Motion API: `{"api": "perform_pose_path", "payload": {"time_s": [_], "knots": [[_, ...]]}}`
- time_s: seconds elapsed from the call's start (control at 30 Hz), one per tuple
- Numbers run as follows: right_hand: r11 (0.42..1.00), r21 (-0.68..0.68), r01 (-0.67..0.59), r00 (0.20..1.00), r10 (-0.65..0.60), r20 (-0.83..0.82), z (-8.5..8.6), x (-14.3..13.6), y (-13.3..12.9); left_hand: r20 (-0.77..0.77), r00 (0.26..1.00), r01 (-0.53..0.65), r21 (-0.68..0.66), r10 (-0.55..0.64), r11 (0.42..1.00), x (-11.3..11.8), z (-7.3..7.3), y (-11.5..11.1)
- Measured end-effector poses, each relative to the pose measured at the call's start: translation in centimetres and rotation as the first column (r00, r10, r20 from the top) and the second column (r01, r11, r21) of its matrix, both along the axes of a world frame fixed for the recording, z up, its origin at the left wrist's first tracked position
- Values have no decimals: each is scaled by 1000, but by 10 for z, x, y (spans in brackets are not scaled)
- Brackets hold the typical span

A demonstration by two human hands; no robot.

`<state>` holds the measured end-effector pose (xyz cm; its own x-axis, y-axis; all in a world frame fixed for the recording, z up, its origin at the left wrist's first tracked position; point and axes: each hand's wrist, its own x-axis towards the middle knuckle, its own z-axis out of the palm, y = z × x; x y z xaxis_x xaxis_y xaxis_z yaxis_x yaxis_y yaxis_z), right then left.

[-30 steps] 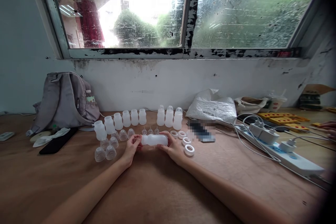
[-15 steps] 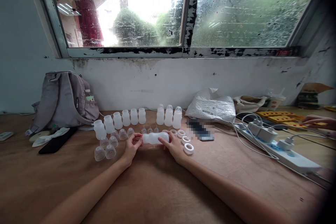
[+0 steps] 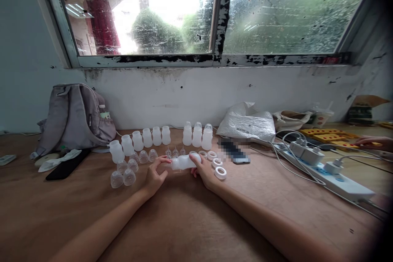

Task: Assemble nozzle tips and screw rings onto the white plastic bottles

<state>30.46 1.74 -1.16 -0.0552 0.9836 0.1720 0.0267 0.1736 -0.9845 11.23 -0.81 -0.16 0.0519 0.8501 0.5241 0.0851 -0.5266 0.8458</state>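
Observation:
A frosted white baby bottle [image 3: 185,162] lies on its side just above the table, its base toward the right. My right hand [image 3: 204,171] is closed round the base end, thumb on top. At the other end, my left hand [image 3: 156,175] curls its fingers and thumb about the neck, where a see-through part partly shows; I cannot make out its kind. Behind the bottle stand several clear teats [image 3: 175,151]. White collar rings [image 3: 220,173] lie to the right of my right hand, and clear dome caps [image 3: 129,177] to the left of my left hand.
Open bottles [image 3: 137,141] stand in a back row, with three capped bottles [image 3: 197,135] to their right. A grey backpack [image 3: 73,118], a silver bag [image 3: 247,123], a phone [image 3: 242,159] and a power strip [image 3: 340,184] lie around. Another person's hand [image 3: 370,142] is at far right.
The bottle has shifted slightly right and tilted, its base end now higher. My left fingers have spread wider around the neck end. My right hand keeps its hold.

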Motion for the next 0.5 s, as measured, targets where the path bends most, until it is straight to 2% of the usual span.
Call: {"api": "perform_pose_path", "payload": {"time_s": [0.13, 0.3, 0.37, 0.5], "knots": [[1000, -6, 1, 1000, -1, 24, 4, -1, -3, 60, 998, -24, -33, 26, 999, -1, 1, 1], [1000, -24, 13, 1000, -12, 20, 6, -2, -4, 51, 990, -118, -236, 133, 965, -1, -5, 13], [1000, -24, 10, 1000, -10, 18, 4, -2, -3, 21, 993, -105, -285, 116, 953, -1, -7, 16], [1000, -10, 4, 1000, -3, 28, 0, -1, 0, 1, 998, -63, -282, 67, 957, -1, -7, 15]]}}
